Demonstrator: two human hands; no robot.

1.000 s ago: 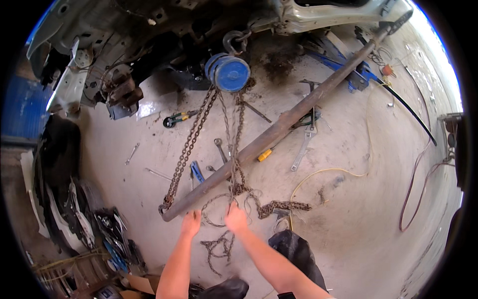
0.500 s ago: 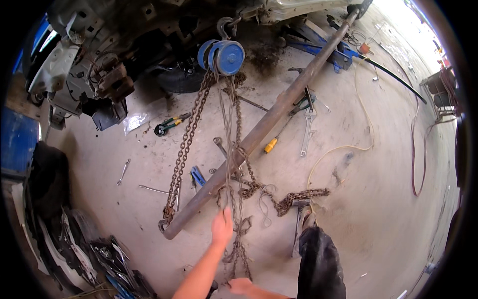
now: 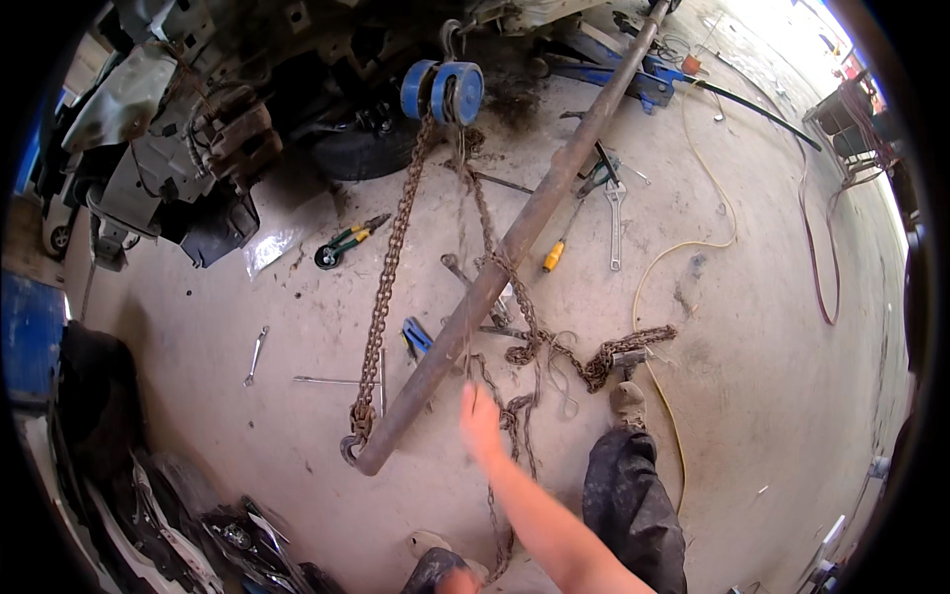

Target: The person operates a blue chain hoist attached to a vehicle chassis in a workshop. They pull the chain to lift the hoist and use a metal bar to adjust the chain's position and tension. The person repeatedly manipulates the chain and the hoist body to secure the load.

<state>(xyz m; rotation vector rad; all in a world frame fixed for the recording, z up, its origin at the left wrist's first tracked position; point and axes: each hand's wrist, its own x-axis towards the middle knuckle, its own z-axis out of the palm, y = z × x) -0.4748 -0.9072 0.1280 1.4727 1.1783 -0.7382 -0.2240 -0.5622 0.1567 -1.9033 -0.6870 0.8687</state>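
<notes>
A blue chain hoist (image 3: 458, 93) hangs by its top hook under the raised vehicle body. My right hand (image 3: 481, 421) is closed around the hand chain (image 3: 461, 213), which drops from the hoist and looks blurred. The heavier rusty load chain (image 3: 396, 247) runs down to a hook (image 3: 350, 450) beside the lower end of a long rusty pipe (image 3: 505, 267). My left hand (image 3: 456, 582) shows only as a blurred patch at the lower edge, near my knee; its fingers cannot be made out. Loose chain (image 3: 492, 505) trails on the floor between my feet.
Around the pipe lie an adjustable wrench (image 3: 616, 228), green-and-yellow snips (image 3: 346, 243), blue-handled pliers (image 3: 417, 334) and a spanner (image 3: 256, 356). A chain pile (image 3: 633, 344) lies by my right shoe (image 3: 628, 404). Vehicle parts (image 3: 188, 515) crowd the lower left; a yellow cord (image 3: 683, 241) crosses the right.
My left hand has dropped from the chain beside the pipe to the lower edge. My right hand has risen from the lower edge and grips the hand chain higher up. The view has shifted.
</notes>
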